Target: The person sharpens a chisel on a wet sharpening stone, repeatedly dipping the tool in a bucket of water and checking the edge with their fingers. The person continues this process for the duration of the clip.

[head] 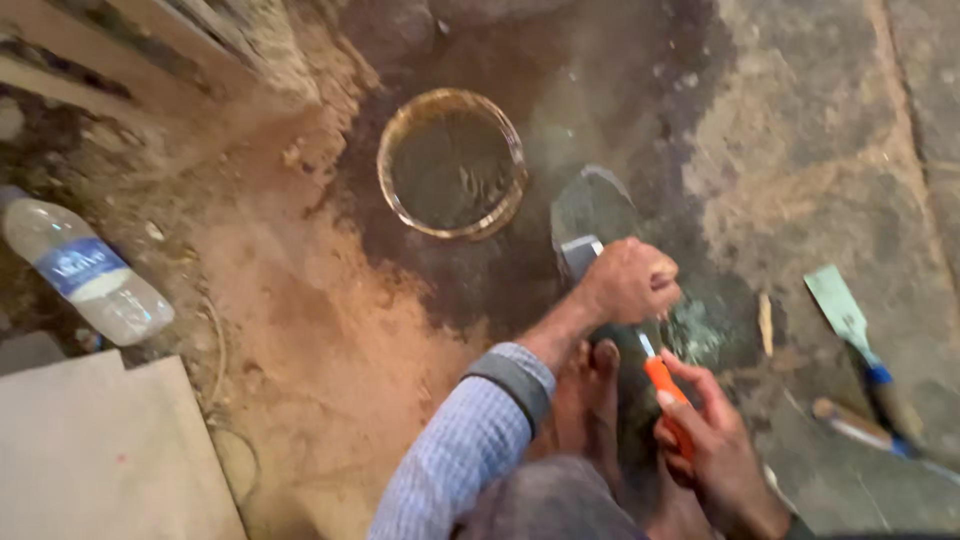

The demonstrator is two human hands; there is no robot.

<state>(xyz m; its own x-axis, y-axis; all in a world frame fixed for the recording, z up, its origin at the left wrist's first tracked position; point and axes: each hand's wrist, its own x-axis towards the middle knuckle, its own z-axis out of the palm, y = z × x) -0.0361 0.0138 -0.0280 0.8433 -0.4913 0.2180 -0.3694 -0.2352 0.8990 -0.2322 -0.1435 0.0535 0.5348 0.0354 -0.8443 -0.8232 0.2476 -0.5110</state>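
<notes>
Floor: rough ground, reddish dirt on the left, dark and wet in the middle, grey stone on the right.
Head view, left hand: left hand is curled into a fist over a flat grey blade that lies on the wet patch; the fingers look closed on it, pressing it down.
Head view, right hand: right hand has its fingers wrapped round an orange-handled tool, whose thin tip points up toward the fist.
Foot: a bare foot rests just below the blade, between the two hands.
Pail: one round pail of muddy water stands just above and left of the blade.
Bottle: one plastic bottle lies on its side, well apart at the left.
Spare tools: two by my count at the right, a scraper with a blue grip and a brush-like handle.
Doing it well: I judge the blade should stay pinned flat, the tool stroke short and directed away from the foot and knuckles.
</notes>
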